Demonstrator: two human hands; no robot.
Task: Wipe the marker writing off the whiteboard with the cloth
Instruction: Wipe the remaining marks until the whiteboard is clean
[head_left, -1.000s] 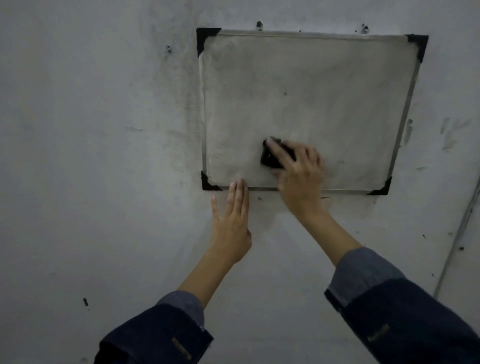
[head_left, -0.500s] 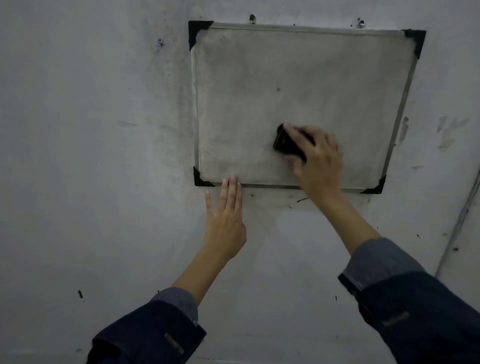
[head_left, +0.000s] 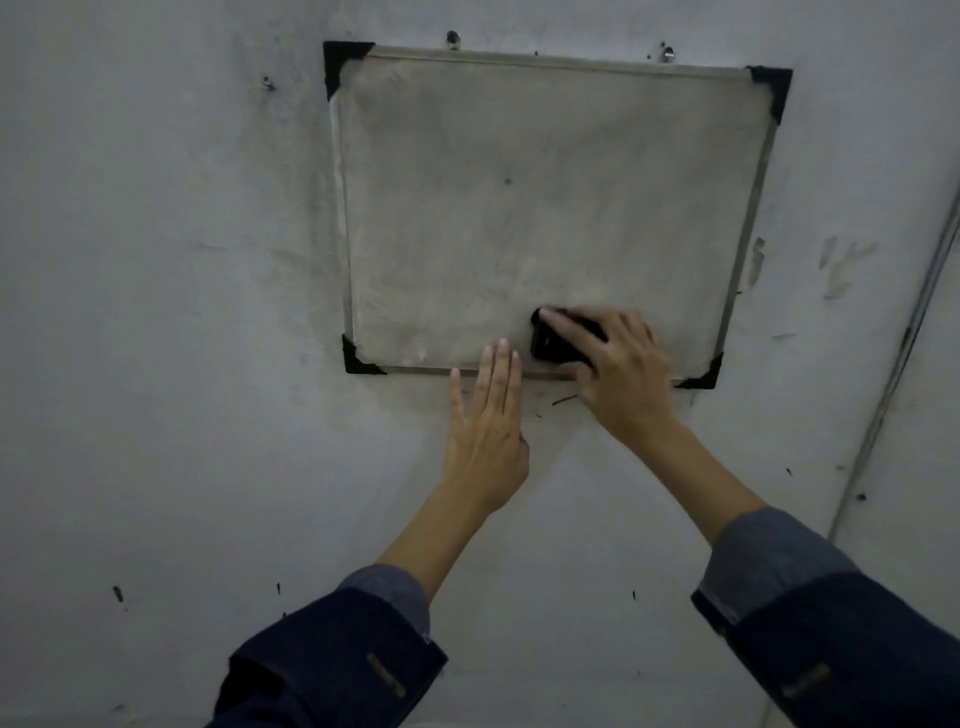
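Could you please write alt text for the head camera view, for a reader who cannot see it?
A person's right hand presses a dark cloth against the lower part of a smudged whiteboard on a grey wall. The left hand lies flat, fingertips over the board's bottom edge.

My left hand (head_left: 488, 431) lies flat with the fingers straight and close together, pointing up, thumb tucked to the side. My right hand (head_left: 621, 371) reaches up and left, fingers curled over a dark object (index finger stretched along its top). Both forearms are bare below rolled sleeves.
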